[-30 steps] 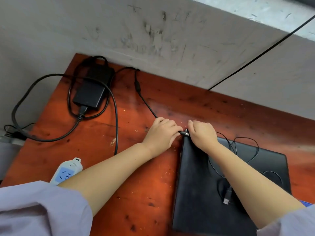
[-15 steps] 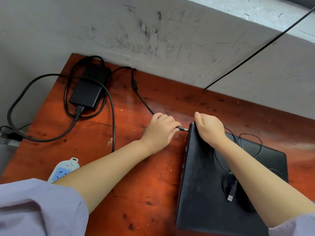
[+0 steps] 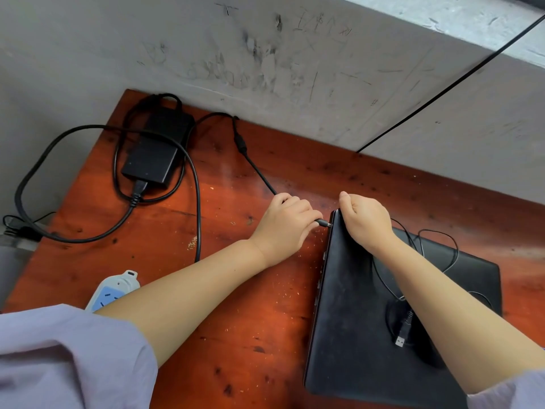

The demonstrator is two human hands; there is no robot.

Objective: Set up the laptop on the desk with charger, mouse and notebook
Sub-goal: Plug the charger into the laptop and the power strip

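Observation:
A closed black laptop [image 3: 354, 320] lies on the red-brown wooden desk [image 3: 236, 335] at the right. My left hand [image 3: 286, 225] pinches the charger plug [image 3: 323, 222], whose tip touches the laptop's left edge near the back corner. My right hand [image 3: 367, 221] grips that back-left corner of the laptop. The charger brick [image 3: 156, 152] sits at the desk's far left with its cable [image 3: 256, 169] running to my left hand. A black mouse [image 3: 424, 349] with its USB plug [image 3: 400, 341] rests on the lid, partly hidden by my right forearm. No notebook is in view.
A white and blue power strip [image 3: 113, 290] lies near the desk's front left. A thick black mains cable [image 3: 194, 202] loops over the left part of the desk. A grey scuffed wall [image 3: 295, 69] runs along the back edge.
The laptop's back-left corner has shifted right and farther back under my right hand. My left hand followed with the plug, now at the laptop's left edge.

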